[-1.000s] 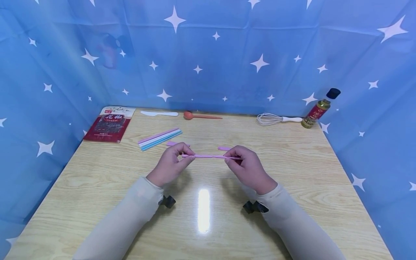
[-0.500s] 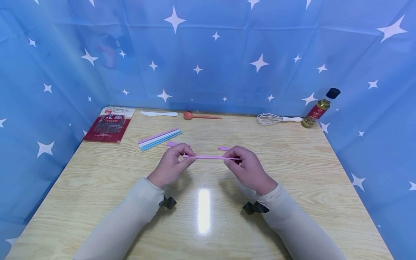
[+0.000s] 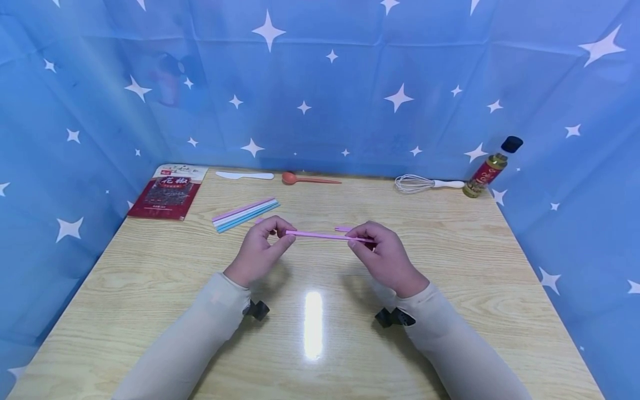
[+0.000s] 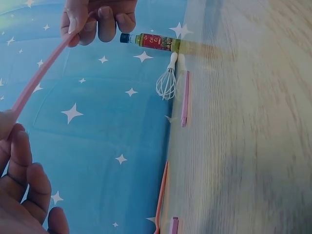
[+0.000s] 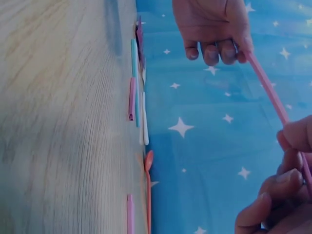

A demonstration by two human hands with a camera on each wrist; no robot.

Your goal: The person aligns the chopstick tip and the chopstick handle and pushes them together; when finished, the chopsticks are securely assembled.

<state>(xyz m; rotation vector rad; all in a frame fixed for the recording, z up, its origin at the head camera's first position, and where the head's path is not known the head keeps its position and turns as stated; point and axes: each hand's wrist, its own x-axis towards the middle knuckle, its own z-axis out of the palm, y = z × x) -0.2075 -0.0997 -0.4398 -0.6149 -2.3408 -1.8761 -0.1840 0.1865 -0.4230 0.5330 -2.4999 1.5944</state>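
Note:
A slim, straight pink stick (image 3: 320,235) is held level above the table, between both hands. My left hand (image 3: 257,250) pinches its left end between thumb and index finger. Near the right end, my right hand (image 3: 387,255) grips it the same way, with a short length running on inside the hand. In the left wrist view the stick (image 4: 41,73) spans the gap between the hands. Beyond the hands, two short pink pieces lie on the table: one (image 3: 343,228) beside the right hand, the other (image 5: 132,99) mostly hidden behind the left hand in the head view.
Purple, white and blue strips (image 3: 246,214) lie at the back left, near a red spice packet (image 3: 167,194). Along the back edge are a white knife (image 3: 245,175), an orange spoon (image 3: 310,180), a whisk (image 3: 427,183) and an oil bottle (image 3: 487,173). Blue curtains surround the table.
The stick's left end has risen with my left hand, so it now slopes slightly down rightward. A small step visible mid-stick one second ago no longer shows. Both hands keep their grip.

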